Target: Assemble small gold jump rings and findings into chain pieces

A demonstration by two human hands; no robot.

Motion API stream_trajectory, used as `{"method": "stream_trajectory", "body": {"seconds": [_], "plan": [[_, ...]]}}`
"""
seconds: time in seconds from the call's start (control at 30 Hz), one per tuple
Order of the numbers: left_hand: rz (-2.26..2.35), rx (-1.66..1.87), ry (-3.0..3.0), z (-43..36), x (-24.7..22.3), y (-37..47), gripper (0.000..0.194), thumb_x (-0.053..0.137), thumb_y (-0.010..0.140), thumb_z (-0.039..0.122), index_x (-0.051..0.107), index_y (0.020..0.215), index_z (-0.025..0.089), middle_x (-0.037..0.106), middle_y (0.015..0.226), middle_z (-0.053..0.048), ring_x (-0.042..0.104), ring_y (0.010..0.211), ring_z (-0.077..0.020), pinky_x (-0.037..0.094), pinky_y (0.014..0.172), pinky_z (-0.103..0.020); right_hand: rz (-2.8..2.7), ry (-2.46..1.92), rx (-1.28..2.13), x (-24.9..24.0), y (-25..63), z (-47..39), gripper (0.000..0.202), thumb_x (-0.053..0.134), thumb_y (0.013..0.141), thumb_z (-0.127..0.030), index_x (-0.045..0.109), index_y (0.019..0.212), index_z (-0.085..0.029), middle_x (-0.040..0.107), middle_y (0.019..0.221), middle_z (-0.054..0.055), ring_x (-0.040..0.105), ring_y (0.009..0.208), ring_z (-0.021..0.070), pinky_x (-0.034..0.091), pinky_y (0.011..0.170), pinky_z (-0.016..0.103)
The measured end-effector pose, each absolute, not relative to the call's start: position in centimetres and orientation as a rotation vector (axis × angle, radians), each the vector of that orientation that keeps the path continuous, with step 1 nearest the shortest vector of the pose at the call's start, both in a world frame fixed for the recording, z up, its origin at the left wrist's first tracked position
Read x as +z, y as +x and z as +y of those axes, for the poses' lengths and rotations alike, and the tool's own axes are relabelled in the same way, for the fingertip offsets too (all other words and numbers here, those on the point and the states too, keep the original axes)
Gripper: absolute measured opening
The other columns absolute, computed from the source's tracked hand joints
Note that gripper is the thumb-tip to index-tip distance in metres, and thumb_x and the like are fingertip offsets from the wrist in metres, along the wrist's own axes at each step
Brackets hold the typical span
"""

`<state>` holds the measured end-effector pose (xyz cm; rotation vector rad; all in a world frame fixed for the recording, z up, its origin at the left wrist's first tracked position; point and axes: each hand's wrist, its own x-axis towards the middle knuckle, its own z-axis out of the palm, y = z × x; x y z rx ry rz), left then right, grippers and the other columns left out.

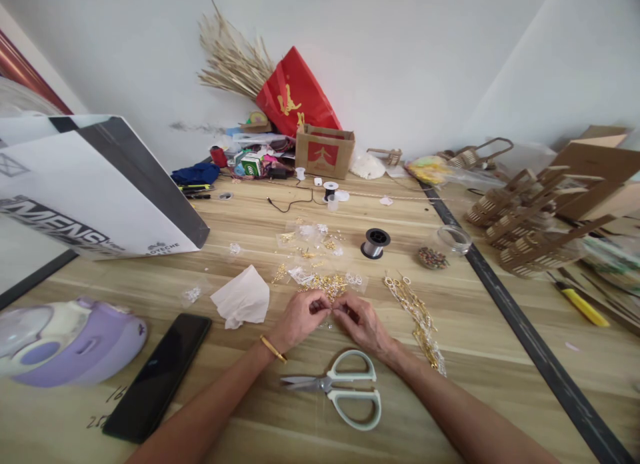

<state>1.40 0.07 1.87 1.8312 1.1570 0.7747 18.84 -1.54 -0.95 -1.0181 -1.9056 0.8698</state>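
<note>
My left hand [303, 315] and my right hand [361, 319] meet fingertip to fingertip over the table, both in a pinch. What lies between the fingers is too small to name. Just beyond them spreads a pile of gold and silver beads [327, 284], with small bags of white and gold bits behind it. Strands of gold and white beaded chain [415, 314] lie to the right of my right hand. White-handled scissors [350, 388] rest between my forearms, blades pointing left. A spool of thin wire [375, 243] stands beyond my right hand.
To the left are a black phone [159, 377], a purple bottle [85, 344], a white paper [243, 297] and a large white box [90, 191]. On the right stand a jar of beads [443, 247], several small woven baskets [530, 227] and a yellow cutter [583, 303].
</note>
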Motion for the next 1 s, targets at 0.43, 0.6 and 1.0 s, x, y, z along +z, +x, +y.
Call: {"method": "stream_trajectory", "body": {"seconds": [0.43,0.6,1.0], "plan": [[1.122,0.766,1.725,0.21,1.66,1.22,0.005,0.059,0.073,0.017,0.061,0.071,0.013,0.060,0.064,0.000,0.052,0.059,-0.0106,0.041,0.056,-0.020,-1.896,-0.998,0.873,-0.83,18.82,-1.50,0.013,0.049,0.088,-0.024,0.060,0.087,-0.017,0.055,0.069,0.001,0.049,0.060,0.0121,0.040,0.056,0.023],[1.124,0.777,1.753,0.10,1.72,1.23,0.005,0.058,0.073,0.017,0.060,0.071,0.014,0.059,0.064,0.000,0.052,0.059,-0.0105,0.042,0.057,-0.020,-1.900,-1.001,0.875,-0.74,18.82,-1.49,0.014,0.049,0.088,-0.025,0.060,0.087,-0.017,0.055,0.070,0.002,0.049,0.061,0.0122,0.040,0.056,0.023],[1.122,0.794,1.754,0.11,1.75,1.16,0.006,0.060,0.073,0.019,0.061,0.071,0.014,0.061,0.065,-0.001,0.055,0.061,-0.0119,0.043,0.059,-0.021,-1.903,-0.998,0.854,-0.73,18.83,-1.52,0.016,0.048,0.089,-0.028,0.060,0.085,-0.018,0.055,0.069,0.001,0.049,0.060,0.0125,0.040,0.056,0.023]]}}
